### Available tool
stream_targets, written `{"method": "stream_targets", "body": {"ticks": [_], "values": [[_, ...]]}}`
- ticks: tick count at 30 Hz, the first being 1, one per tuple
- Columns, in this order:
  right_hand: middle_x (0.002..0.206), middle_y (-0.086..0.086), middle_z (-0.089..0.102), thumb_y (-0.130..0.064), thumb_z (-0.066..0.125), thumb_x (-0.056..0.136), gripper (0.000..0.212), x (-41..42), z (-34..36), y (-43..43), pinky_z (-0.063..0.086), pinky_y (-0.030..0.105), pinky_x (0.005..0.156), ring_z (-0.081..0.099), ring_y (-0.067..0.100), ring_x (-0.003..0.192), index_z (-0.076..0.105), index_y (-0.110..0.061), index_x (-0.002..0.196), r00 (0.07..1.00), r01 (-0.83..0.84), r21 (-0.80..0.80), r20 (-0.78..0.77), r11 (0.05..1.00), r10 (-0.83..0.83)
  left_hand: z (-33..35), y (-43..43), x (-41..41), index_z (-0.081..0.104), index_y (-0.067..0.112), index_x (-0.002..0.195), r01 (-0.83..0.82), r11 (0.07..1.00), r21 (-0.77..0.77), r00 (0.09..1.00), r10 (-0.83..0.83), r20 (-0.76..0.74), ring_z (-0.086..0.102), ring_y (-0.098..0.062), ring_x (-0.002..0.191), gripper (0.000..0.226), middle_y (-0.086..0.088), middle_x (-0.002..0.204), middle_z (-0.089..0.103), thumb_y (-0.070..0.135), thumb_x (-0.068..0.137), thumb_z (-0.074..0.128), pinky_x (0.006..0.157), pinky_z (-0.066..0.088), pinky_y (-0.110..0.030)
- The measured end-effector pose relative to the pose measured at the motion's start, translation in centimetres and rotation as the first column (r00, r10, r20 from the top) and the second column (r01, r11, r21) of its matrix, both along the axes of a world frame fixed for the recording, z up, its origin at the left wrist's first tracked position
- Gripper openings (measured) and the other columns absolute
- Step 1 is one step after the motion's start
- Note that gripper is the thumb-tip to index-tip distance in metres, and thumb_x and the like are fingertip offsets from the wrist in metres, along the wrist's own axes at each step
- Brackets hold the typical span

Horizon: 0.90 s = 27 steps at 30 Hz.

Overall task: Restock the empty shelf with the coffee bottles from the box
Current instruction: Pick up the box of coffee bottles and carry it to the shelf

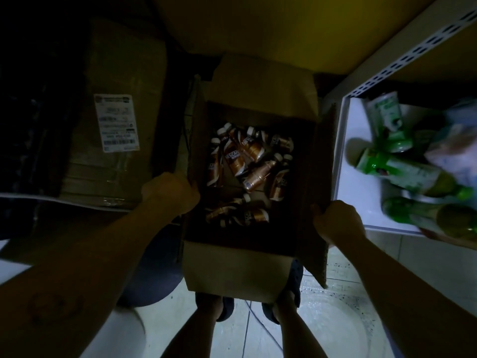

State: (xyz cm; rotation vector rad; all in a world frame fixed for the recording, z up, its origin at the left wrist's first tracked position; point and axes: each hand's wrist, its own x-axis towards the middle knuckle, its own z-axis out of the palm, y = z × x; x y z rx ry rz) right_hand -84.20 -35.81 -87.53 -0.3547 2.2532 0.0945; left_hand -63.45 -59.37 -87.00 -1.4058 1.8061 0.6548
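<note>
Head view, box: the open cardboard box is in front of me, just above my feet, with its flaps standing up.
Left hand: my left hand has its fingers curled over the box's left wall and grips the edge.
Right hand: my right hand grips the right wall the same way, fingers folded over the rim.
Coffee bottles: the coffee bottles lie jumbled on the bottom of the box, on their sides and pointing every way.
Count: I make out about ten. The dim light and the overlaps keep me from an exact figure.
Handling, box: the cardboard is soft and the walls would flex. With loose bottles rolling inside, I judge the load moderate but shifty, so it wants a level carry.
Handling, bottles: they look small, light and smooth in their sleeves, so possibly slippery. I would take each round the body below the white cap.
Shelf: the white shelf is just right of the box, bare at its near-left part.
Other stock: about four green drinks lie tumbled on it.
Left side: one large labelled carton sits beside the box.
</note>
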Motion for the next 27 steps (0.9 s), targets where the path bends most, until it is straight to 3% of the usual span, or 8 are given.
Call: {"method": "stream_targets", "body": {"ticks": [4,8,10,13,16,21,25,27], "values": [[0.061,0.004,0.051,-0.036,0.049,0.097,0.041,0.0,0.5,-0.2,0.046,0.031,0.064,0.059,0.026,0.065,0.043,-0.014,0.064,1.0,0.013,-0.02,-0.003,1.0,-0.013,0.2,-0.4,0.4,0.052,0.005,0.074,-0.042,0.998,0.045,0.997,0.045,-0.06,0.062,-0.034,0.091,0.038,-0.019,0.099,0.065,0.035,0.097,0.044,0.073,0.045,-0.036],[0.056,0.003,0.048,-0.034,0.046,0.099,0.047,-0.1,2.6,-0.1,0.041,0.029,0.065,0.05,0.02,0.057,0.042,-0.013,0.058,0.998,-0.042,-0.062,-0.058,0.997,0.039,1.7,-1.0,0.5,0.059,-0.003,0.111,-0.019,0.997,0.072,0.998,0.023,-0.062,0.06,-0.036,0.104,0.04,-0.02,0.114,0.063,0.03,0.1,0.04,0.079,0.045,-0.034],[0.061,0.006,0.051,-0.036,0.047,0.099,0.048,-0.4,4.3,-0.2,0.038,0.029,0.065,0.05,0.023,0.062,0.044,-0.011,0.059,0.997,-0.034,-0.075,-0.071,0.997,0.028,3.7,-1.4,-0.1,0.058,-0.004,0.113,-0.013,0.997,0.08,0.998,0.018,-0.06,0.059,-0.035,0.107,0.041,-0.022,0.117,0.062,0.03,0.1,0.039,0.083,0.046,-0.036],[0.09,0.019,0.064,-0.04,0.047,0.097,0.042,-1.5,8.4,-0.9,0.039,0.03,0.067,0.06,0.033,0.082,0.062,-0.003,0.083,0.995,-0.051,-0.077,-0.09,0.996,0.044,8.5,-2.0,-1.4,0.062,-0.001,0.113,0.038,0.999,-0.033,0.996,-0.04,-0.078,0.06,-0.036,0.109,0.039,-0.019,0.116,0.063,0.03,0.098,0.043,0.085,0.047,-0.038],[0.112,0.025,0.063,-0.041,0.047,0.097,0.047,-2.5,13.9,-1.6,0.041,0.033,0.074,0.061,0.038,0.104,0.064,0.003,0.104,0.991,-0.091,-0.075,-0.101,0.993,0.084,14.2,-2.4,-1.6,0.06,0.002,0.118,0.054,0.998,0.041,0.997,-0.052,-0.057,0.057,-0.034,0.114,0.037,-0.019,0.124,0.06,0.029,0.097,0.045,0.088,0.044,-0.035],[0.123,0.028,0.059,-0.039,0.05,0.096,0.049,-3.4,24.6,-2.7,0.048,0.041,0.087,0.058,0.042,0.112,0.059,0.004,0.116,0.982,-0.112,-0.083,-0.158,0.99,0.098,26.2,-2.4,-2.0,0.058,0.002,0.119,0.029,0.995,0.093,0.997,-0.023,-0.073,0.056,-0.033,0.106,0.033,-0.018,0.123,0.057,0.024,0.096,0.048,0.085,0.045,-0.036],[0.126,0.027,0.058,-0.035,0.053,0.094,0.046,-3.1,32.7,-3.4,0.047,0.041,0.086,0.057,0.042,0.114,0.058,0.004,0.119,0.976,-0.155,-0.096,-0.17,0.983,0.137,33.8,-2.4,-1.8,0.047,0.011,0.136,0.04,0.987,0.153,0.999,-0.034,-0.041,0.053,-0.032,0.114,0.048,-0.011,0.133,0.051,0.033,0.093,0.043,0.091,0.047,-0.038],[0.127,0.024,0.058,-0.033,0.053,0.094,0.045,-2.4,37.3,-3.4,0.047,0.04,0.087,0.056,0.04,0.116,0.057,0.003,0.121,0.972,-0.162,-0.09,-0.187,0.983,0.143,37.8,-2.3,-1.3,0.053,0.008,0.127,0.055,0.991,0.124,0.996,-0.046,-0.074,0.057,-0.029,0.104,0.047,-0.011,0.122,0.056,0.034,0.088,0.046,0.084,0.05,-0.035]]}}
